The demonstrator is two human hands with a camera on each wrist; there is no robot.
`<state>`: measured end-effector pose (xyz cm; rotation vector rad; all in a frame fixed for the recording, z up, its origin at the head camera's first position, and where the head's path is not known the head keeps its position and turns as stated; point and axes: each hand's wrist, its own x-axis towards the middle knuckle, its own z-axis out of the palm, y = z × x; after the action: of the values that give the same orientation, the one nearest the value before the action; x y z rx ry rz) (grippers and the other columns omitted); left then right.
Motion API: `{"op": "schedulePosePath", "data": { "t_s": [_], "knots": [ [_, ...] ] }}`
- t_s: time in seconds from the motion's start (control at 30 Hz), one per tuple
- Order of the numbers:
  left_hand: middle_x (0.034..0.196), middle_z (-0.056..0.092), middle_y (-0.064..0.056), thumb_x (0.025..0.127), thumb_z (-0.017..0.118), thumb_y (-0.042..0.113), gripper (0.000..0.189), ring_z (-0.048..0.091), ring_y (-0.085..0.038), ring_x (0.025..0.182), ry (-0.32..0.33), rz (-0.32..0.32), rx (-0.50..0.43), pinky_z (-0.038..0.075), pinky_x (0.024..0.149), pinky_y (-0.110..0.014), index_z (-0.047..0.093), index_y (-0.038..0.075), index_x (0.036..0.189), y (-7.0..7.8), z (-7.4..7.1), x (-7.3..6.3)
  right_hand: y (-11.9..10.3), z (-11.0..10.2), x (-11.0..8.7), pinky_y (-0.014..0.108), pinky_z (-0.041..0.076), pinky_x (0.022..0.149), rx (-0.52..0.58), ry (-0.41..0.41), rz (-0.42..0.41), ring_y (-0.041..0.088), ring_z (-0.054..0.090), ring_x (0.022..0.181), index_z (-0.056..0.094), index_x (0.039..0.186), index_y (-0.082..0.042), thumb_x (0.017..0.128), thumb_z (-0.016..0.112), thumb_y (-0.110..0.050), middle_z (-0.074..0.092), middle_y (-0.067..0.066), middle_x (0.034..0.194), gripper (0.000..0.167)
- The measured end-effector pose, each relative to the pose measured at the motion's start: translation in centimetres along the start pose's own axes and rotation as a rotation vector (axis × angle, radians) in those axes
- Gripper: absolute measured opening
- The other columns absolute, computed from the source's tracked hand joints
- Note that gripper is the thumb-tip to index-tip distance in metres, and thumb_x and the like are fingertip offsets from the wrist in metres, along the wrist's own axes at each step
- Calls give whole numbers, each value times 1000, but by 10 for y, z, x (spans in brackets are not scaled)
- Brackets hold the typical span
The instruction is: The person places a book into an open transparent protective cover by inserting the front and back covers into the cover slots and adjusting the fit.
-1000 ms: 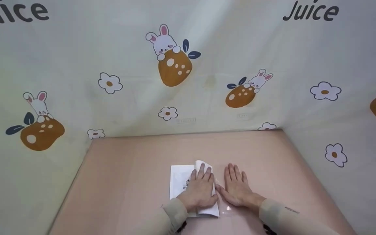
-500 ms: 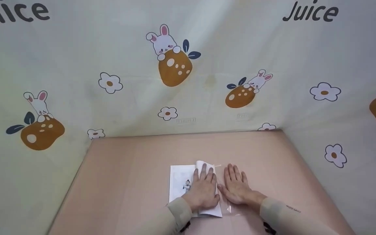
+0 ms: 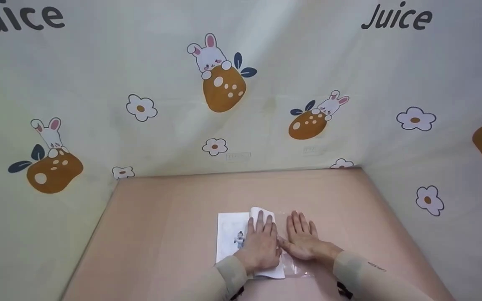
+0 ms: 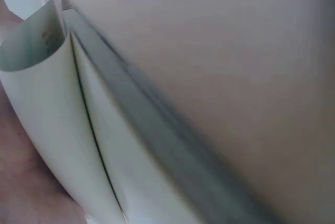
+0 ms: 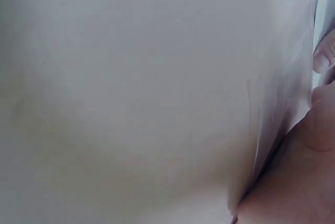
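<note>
One white booklet (image 3: 226,234) at 6 o'clock, pressed flat-handed.
Left hand (image 3: 261,246) atop, fingers spread; right hand (image 3: 303,240) flat at its 3 o'clock, fingers nearly together, clear film (image 3: 297,269) apparently partly beneath. Best, probably: press evenly along the curled page (image 4: 52,103), keep film smooth. At 12, rabbit-print curtain (image 3: 266,125).

I have the left forearm (image 3: 201,284) slanting up from the lower left of the head view and the right forearm (image 3: 375,274) from the lower right, both sleeved to just short of the wrists. My left hand (image 3: 260,248) is palm down, fingers (image 3: 260,223) straight and a little spread. My right hand (image 3: 303,240) lies just beside it, fingers straight and closer together, thumb (image 3: 287,246) stretched toward the left; from here I can't tell whether they touch.
</note>
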<state>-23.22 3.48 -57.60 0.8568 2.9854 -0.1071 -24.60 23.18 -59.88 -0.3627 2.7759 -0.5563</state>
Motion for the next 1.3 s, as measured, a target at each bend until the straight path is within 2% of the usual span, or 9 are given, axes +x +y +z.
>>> {"op": "schedulePosePath", "data": {
  "t_s": [0.17,0.33,0.6,0.83,0.9,0.97,1.1,1.2,1.3],
  "knots": [
    [186,33,-13,110,50,55,79,22,-42,176,-3,4,-24,28,140,-64,43,7,172,-1,1,-1,-12,-8,-4,75,-2,140,-62,-32,40,54,-6,175,11,176,9,115,38,-64,-4,32,187,99],
    [186,32,-14,108,56,52,77,19,-41,177,21,29,-89,26,141,-65,45,9,172,-1,2,-1,-12,-6,-3,74,2,141,-109,-33,54,54,-2,176,13,176,8,115,41,-58,-1,32,187,94],
    [184,35,-16,111,52,46,71,23,-42,176,33,-10,-112,25,141,-64,48,6,169,2,7,-2,-12,-4,-2,75,3,140,-105,-23,46,54,-1,176,14,176,8,115,41,-60,-1,33,187,95],
    [186,31,-16,113,47,45,70,19,-43,177,-18,-28,-127,23,141,-65,44,5,171,8,-2,-2,-11,-5,-6,75,3,140,-114,-13,33,55,-1,175,14,176,8,117,39,-51,-2,33,187,86],
    [187,29,-17,112,49,43,71,18,-43,177,-27,-24,-172,23,142,-65,44,5,171,7,-7,-1,-11,-4,-7,76,3,140,-115,-18,32,55,-3,175,14,177,5,118,36,-52,-3,33,187,85],
    [187,26,-20,109,52,40,73,16,-44,177,-17,-12,-270,21,142,-65,43,4,171,2,-10,-1,-11,-3,-7,76,3,140,-118,-16,29,55,-2,175,14,178,1,119,34,-55,-2,33,187,84],
    [187,23,-24,103,60,41,82,16,-45,177,16,25,-410,24,142,-62,41,2,172,-16,-14,-3,-11,-2,-7,78,2,139,-112,-12,10,56,-2,175,16,179,-5,117,31,-63,-1,31,188,86],
    [188,23,-18,105,59,53,86,16,-43,177,22,24,-355,26,142,-62,40,4,173,-24,-12,-5,-8,-4,-7,79,1,138,-97,-13,-2,56,-3,175,17,179,-5,116,30,-65,-1,31,188,88],
    [190,22,-12,108,52,61,86,16,-41,178,13,-5,-263,24,142,-63,38,7,174,-23,-6,-6,-5,-8,-9,79,2,138,-96,-15,-20,55,-1,176,17,179,-5,117,30,-61,0,30,188,84]
  ]
}}
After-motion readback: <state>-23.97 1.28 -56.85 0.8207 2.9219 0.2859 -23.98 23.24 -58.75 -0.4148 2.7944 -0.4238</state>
